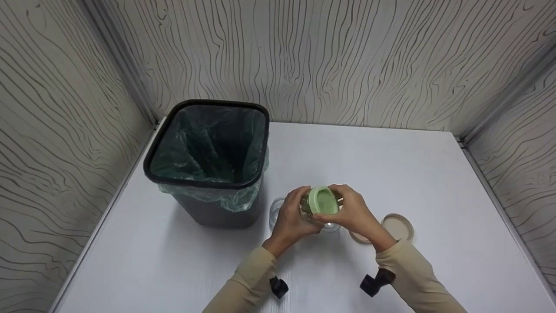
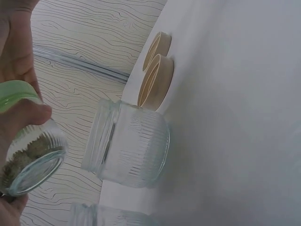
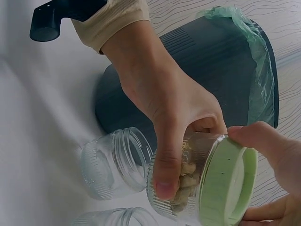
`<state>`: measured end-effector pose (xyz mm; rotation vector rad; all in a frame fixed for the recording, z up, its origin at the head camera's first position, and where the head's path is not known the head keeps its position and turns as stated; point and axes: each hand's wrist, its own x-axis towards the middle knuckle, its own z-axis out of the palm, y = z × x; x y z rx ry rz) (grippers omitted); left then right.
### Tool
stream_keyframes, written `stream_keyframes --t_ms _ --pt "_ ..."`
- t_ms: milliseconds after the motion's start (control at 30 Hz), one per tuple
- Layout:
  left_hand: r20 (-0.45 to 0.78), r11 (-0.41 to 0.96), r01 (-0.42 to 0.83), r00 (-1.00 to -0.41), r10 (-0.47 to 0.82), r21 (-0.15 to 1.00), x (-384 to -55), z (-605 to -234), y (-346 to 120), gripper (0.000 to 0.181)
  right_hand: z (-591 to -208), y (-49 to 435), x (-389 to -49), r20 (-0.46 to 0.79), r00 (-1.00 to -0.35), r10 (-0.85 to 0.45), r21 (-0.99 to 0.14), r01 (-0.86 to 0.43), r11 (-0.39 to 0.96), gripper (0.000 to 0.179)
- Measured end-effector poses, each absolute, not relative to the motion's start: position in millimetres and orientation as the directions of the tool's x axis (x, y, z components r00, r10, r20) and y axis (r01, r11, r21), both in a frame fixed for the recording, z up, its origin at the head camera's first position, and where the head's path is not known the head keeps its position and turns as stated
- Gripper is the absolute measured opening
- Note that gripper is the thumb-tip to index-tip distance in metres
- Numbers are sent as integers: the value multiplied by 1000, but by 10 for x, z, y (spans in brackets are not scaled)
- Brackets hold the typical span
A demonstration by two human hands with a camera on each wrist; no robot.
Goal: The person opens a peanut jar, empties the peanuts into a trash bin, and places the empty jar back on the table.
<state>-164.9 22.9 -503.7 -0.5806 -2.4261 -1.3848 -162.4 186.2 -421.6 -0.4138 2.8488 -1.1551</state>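
Note:
A ribbed glass jar with a light green lid is tilted above the table, its lid turned toward the head camera. Brownish lumps, whose kind I cannot tell, lie inside it. My left hand grips the jar's body. The right hand holds the green lid by its rim, thumb and fingers on opposite sides. Whether the lid is loose on the jar cannot be told. Just beneath stand two lidless glass jars, partly covered by my hands in the head view.
Left of the hands stands a dark bin lined with a green plastic bag. Two beige lids, one in plain sight and another partly under the right forearm, lie on the white table. Patterned walls enclose the table.

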Motion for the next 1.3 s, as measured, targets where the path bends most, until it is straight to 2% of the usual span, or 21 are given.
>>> stream_keyframes --t_ms 333,567,800,1033,1300 --pt "426 450 481 -877 224 753 -1623 -5042 219 84 -4206 1898 -1625 69 -938 -340 -686 -292 667 79" --pt "404 440 469 -883 238 765 -1621 -5022 215 88 -4156 1887 -1601 9 -951 -310 -669 -236 705 80" --pt "399 462 464 -886 236 756 -1606 -5005 221 89 -4178 1845 -1610 -64 -966 -249 -661 -146 736 74" --pt "393 478 460 -888 238 749 -1591 -4998 218 89 -4204 1824 -1613 -15 -962 -273 -653 -198 731 71" --pt "404 453 471 -882 241 757 -1600 -5004 204 88 -4227 1844 -1616 22 -954 -300 -653 -241 718 76"
